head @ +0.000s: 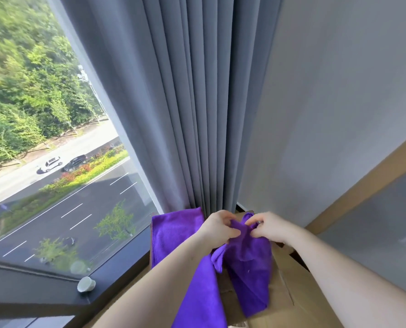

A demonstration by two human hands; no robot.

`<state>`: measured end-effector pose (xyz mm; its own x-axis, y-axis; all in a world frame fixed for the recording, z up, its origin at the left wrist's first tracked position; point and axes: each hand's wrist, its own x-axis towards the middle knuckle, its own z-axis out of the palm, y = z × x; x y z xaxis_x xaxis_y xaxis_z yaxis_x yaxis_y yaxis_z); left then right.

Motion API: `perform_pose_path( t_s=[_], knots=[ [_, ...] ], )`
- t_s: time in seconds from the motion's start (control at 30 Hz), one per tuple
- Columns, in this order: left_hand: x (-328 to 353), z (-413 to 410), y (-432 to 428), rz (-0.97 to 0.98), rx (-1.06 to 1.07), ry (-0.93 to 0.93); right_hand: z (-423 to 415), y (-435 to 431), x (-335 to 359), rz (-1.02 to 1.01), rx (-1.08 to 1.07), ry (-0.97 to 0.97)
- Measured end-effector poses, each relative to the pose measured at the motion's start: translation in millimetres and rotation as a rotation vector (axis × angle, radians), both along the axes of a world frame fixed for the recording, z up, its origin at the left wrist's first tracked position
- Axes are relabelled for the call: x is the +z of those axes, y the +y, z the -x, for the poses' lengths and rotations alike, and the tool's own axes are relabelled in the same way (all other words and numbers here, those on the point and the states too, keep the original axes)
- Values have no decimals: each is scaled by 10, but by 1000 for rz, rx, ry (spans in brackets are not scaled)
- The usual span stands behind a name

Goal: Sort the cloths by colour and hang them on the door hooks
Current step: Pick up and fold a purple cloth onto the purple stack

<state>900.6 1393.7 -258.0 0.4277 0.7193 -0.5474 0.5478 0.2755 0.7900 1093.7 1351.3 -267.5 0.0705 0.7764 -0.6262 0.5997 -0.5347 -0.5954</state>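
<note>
I saw the left hand (218, 229) and right hand (269, 227) both pinching the top of a soft, fleecy purple cloth (248, 263), which hung in folds over a brown cardboard box (289, 280) beside the pleated grey curtain (197, 102).

Two bare forearms, no sleeves in view

The left hand (217, 227) and right hand (271, 227) wear no gloves, rings, watch or bands. Both forearms are uncovered along their whole visible length, entering from 6 and 4 o'clock; any sleeve lies beyond the frame edge.
</note>
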Motion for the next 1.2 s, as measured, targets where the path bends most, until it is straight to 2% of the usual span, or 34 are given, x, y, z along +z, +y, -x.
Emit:
perform_pose_path(
  t_s=[0.13, 0.37, 0.53, 0.73, 0.9, 1.0, 1.2],
  knots=[
    [252, 66, -58, -240, -71, 146, 108, -133, 344, -38, -89, 30],
    [912, 265, -305, -760, -388, 542, 328, -396, 834, -226, -178, 53],
    [1260, 366, -443, -999, -507, 652, 500, -515, 1113, -328, -196, 4],
    [1654, 370, -474, -1188, -532, 763, 604, -610, 1417, -421, -197, 13],
    [1977, 334, -461, -1303, -492, 774, 576, -608, 1634, -459, -180, -14],
    [2142, 286, -501, -1335, -504, 792, 546, -620, 1725, -457, -197, 6],
    [2432, 139, -602, -1345, -600, 966, 468, -639, 1904, -518, -173, -38]
  ],
)
